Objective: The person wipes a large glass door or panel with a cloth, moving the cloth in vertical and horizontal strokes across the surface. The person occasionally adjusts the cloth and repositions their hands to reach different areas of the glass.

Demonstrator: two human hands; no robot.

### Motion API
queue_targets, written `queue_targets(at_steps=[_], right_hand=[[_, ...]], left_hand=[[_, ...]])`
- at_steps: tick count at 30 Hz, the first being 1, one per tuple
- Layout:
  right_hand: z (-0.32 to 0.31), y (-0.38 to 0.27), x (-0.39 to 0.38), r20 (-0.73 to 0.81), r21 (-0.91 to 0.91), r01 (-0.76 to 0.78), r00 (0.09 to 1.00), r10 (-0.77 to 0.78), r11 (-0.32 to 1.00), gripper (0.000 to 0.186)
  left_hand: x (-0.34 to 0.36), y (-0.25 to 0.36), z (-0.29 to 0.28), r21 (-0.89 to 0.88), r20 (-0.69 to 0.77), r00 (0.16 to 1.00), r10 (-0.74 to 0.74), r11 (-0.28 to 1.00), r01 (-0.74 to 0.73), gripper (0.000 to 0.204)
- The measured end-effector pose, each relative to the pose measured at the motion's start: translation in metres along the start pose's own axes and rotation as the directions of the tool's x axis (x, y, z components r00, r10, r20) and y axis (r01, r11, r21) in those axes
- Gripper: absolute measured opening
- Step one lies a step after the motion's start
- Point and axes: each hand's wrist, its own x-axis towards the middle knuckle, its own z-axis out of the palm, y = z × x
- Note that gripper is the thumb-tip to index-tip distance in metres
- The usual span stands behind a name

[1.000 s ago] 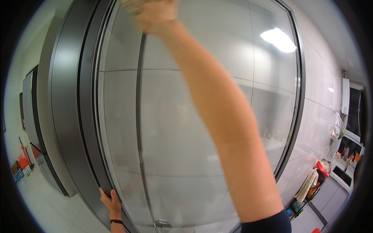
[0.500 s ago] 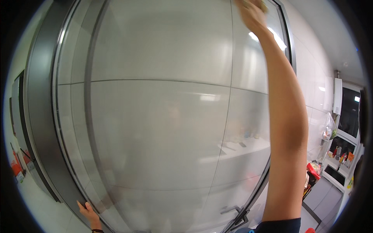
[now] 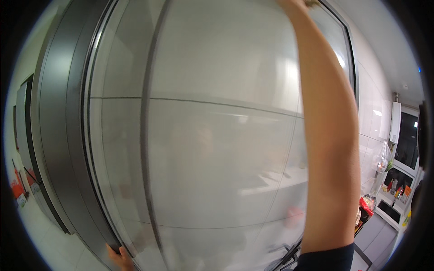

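Note:
A large glass door panel point(image 3: 217, 162) in a dark metal frame fills the middle of the view, with pale tiles showing through it. My right arm reaches up along the glass. At the top edge of the picture my right hand point(image 3: 294, 5) is closed on a yellowish-brown wad point(image 3: 312, 3), cut off by the edge, so its kind is unclear. Low on the left, my left hand point(image 3: 120, 258) grips the dark door frame point(image 3: 97, 212), its thumb and fingers on either side of the edge. Its lower part is out of the picture.
A dark door handle point(image 3: 289, 257) stands at the glass's lower right, near my right sleeve. Further right are a red bag point(image 3: 367, 205), a counter with a sink point(image 3: 389, 210), bottles and a window point(image 3: 407, 135). A dark-framed doorway point(image 3: 29, 149) is at far left.
The door frame sits further right in the view. My right hand, with the wad, has gone a little higher, away from the right frame edge. My left hand stays on the frame.

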Motion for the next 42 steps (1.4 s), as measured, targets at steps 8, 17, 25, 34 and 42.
queue_targets(at_steps=[8,17,25,34,42], right_hand=[[-0.055,-0.204,-0.051,-0.084,-0.075,0.735,0.669,-0.738,0.674,0.033],[0.020,-0.021,0.014,-0.292,0.045,0.471,0.850,-0.439,0.881,0.035],[-0.004,0.173,-0.037,0.082,0.094,-0.077,0.994,0.069,0.993,0.054],[0.005,0.258,-0.293,-0.075,0.272,0.364,0.931,-0.357,0.891,0.046],[0.042,0.280,-0.162,-0.170,-0.038,0.568,0.807,-0.565,0.822,0.046]], left_hand=[[0.001,-0.046,0.006,0.171,-0.219,0.935,0.280,0.954,-0.246,0.063],[0.008,-0.052,-0.006,0.083,-0.114,0.982,0.149,0.987,-0.140,0.064],[0.006,-0.009,-0.003,0.205,-0.116,0.980,-0.160,0.962,0.182,0.062],[0.010,-0.020,-0.002,0.134,-0.064,0.988,-0.139,0.980,0.146,0.062],[0.005,-0.014,0.004,0.114,-0.071,0.993,-0.092,0.988,0.100,0.062]])
